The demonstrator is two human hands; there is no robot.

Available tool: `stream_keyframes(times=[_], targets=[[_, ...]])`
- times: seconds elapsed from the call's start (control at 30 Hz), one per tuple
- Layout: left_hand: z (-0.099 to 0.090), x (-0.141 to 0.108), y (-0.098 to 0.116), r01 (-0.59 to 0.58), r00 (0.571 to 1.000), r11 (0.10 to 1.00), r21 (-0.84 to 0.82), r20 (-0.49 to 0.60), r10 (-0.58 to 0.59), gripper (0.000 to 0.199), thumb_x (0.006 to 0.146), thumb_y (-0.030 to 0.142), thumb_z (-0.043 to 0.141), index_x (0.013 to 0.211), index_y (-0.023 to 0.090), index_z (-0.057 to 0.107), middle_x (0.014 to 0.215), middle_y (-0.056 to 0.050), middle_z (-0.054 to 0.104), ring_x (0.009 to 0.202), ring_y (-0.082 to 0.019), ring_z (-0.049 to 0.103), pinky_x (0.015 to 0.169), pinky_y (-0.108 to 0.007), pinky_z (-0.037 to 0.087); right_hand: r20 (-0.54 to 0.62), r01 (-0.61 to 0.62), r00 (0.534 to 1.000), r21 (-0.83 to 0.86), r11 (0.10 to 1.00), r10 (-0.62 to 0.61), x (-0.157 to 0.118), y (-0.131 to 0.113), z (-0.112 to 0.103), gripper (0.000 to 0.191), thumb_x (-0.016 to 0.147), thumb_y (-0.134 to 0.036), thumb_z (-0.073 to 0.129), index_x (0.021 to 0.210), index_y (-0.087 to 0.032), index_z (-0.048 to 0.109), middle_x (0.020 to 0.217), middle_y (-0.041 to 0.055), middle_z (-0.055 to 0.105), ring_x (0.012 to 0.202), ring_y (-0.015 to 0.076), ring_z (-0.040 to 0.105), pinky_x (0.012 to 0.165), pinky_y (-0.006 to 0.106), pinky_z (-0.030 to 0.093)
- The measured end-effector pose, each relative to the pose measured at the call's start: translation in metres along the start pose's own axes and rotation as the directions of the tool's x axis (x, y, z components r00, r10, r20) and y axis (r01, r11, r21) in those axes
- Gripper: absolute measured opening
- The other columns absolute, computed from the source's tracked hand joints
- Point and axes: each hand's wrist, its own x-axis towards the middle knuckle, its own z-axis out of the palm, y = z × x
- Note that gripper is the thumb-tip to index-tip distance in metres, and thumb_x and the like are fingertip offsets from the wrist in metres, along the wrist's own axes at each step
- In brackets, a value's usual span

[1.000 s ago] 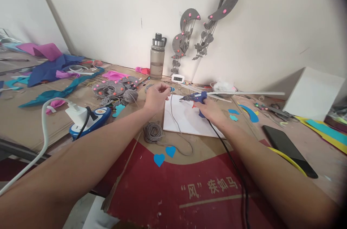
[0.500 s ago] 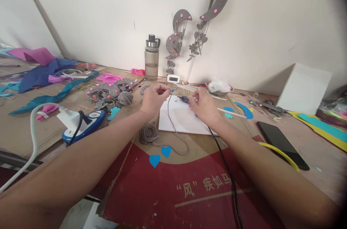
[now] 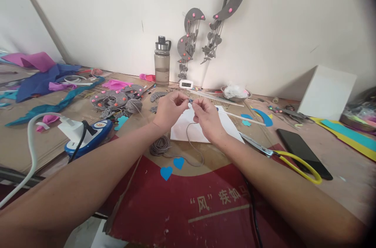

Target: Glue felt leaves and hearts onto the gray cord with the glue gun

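Observation:
My left hand (image 3: 172, 109) and my right hand (image 3: 205, 117) meet fingertip to fingertip above a white board (image 3: 180, 126), both pinched closed. A small blue piece (image 3: 190, 101) shows between the fingertips, mostly covered by them. Grey yarn (image 3: 188, 134) runs from under my right fingers down over the board to the cardboard, towards a coiled bundle of yarn (image 3: 160, 145) beneath my left wrist. Two blue paper hearts (image 3: 166, 173) lie in front of the board. Scissors with yellow handles (image 3: 296, 164) rest beside my right forearm.
A water bottle (image 3: 162, 62) and a small digital clock (image 3: 186, 84) stand at the wall, where grey moon garlands (image 3: 232, 1) hang. A phone (image 3: 304, 154) lies right; a blue power strip (image 3: 88, 134) is left. A black cord (image 3: 254, 209) passes under my right forearm.
My right hand has let go of a dark, corded tool and moved left to meet my left hand. The yarn's upper part has shifted right. More of the scissors shows.

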Motion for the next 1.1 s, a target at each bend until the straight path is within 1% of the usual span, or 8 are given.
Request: stream_keyframes(times=[0.1, 0.23, 0.4, 0.6, 0.8, 1.1], targets=[[0.0027, 0.0011, 0.0012, 0.109, 0.993, 0.985, -0.137, 0.049, -0.103, 0.007, 0.075, 0.022, 0.066, 0.075, 0.016, 0.064, 0.068, -0.003, 0.067, 0.057, -0.012, 0.060, 0.053, -0.024, 0.046, -0.026, 0.006, 1.000, -0.038, 0.999, -0.007, -0.0012, 0.0017, -0.0026, 0.015, 0.083, -0.036, 0.053, 0.083, -0.021, 0.054, 0.077, -0.0010, 0.055, 0.064, 0.0109, 0.045, 0.056, 0.024, 0.041], [0.0042, 0.0022, 0.0013, 0.185, 0.982, 0.955, -0.232, 0.087, -0.169, 0.009, 0.074, 0.022, 0.067, 0.076, 0.014, 0.065, 0.065, -0.004, 0.068, 0.056, -0.012, 0.061, 0.055, -0.025, 0.049, -0.081, 0.001, 0.997, -0.076, 0.997, -0.008, -0.0022, 0.0017, -0.0042, 0.016, 0.082, -0.036, 0.054, 0.083, -0.021, 0.057, 0.074, -0.0008, 0.055, 0.065, 0.0121, 0.045, 0.058, 0.026, 0.040], [0.0049, 0.0017, 0.0023, 0.276, 0.959, 0.884, -0.377, 0.165, -0.230, 0.007, 0.073, 0.017, 0.066, 0.075, 0.012, 0.062, 0.065, -0.005, 0.066, 0.061, -0.013, 0.063, 0.058, -0.026, 0.051, -0.101, 0.013, 0.995, -0.120, 0.993, -0.025, -0.0031, 0.0000, -0.0049, 0.014, 0.082, -0.034, 0.056, 0.081, -0.020, 0.057, 0.071, -0.0011, 0.054, 0.064, 0.0125, 0.044, 0.059, 0.026, 0.038], [0.0063, 0.0011, 0.0028, 0.306, 0.950, 0.839, -0.450, 0.199, -0.239, 0.009, 0.071, 0.017, 0.068, 0.074, 0.012, 0.061, 0.066, -0.003, 0.064, 0.061, -0.013, 0.063, 0.058, -0.026, 0.050, -0.146, -0.018, 0.989, -0.141, 0.990, -0.003, -0.0040, 0.0017, -0.0058, 0.017, 0.082, -0.038, 0.055, 0.080, -0.021, 0.055, 0.072, -0.0005, 0.056, 0.064, 0.0132, 0.046, 0.060, 0.027, 0.040], [0.0067, 0.0012, 0.0033, 0.307, 0.950, 0.835, -0.457, 0.196, -0.242, 0.009, 0.071, 0.016, 0.068, 0.073, 0.013, 0.060, 0.064, -0.002, 0.062, 0.059, -0.013, 0.062, 0.056, -0.026, 0.048, -0.161, -0.014, 0.987, -0.161, 0.987, -0.012, -0.0049, 0.0000, -0.0058, 0.018, 0.083, -0.039, 0.054, 0.077, -0.022, 0.051, 0.071, -0.0011, 0.053, 0.065, 0.0134, 0.046, 0.061, 0.027, 0.039], [0.0064, -0.0003, 0.0041, 0.302, 0.951, 0.837, -0.457, 0.201, -0.233, 0.008, 0.071, 0.016, 0.067, 0.072, 0.014, 0.060, 0.062, -0.002, 0.062, 0.058, -0.011, 0.060, 0.055, -0.025, 0.047, -0.145, -0.004, 0.989, -0.154, 0.988, -0.019, -0.0040, 0.0020, -0.0080, 0.021, 0.084, -0.041, 0.052, 0.076, -0.022, 0.051, 0.067, -0.0011, 0.052, 0.064, 0.0143, 0.046, 0.061, 0.028, 0.039]])
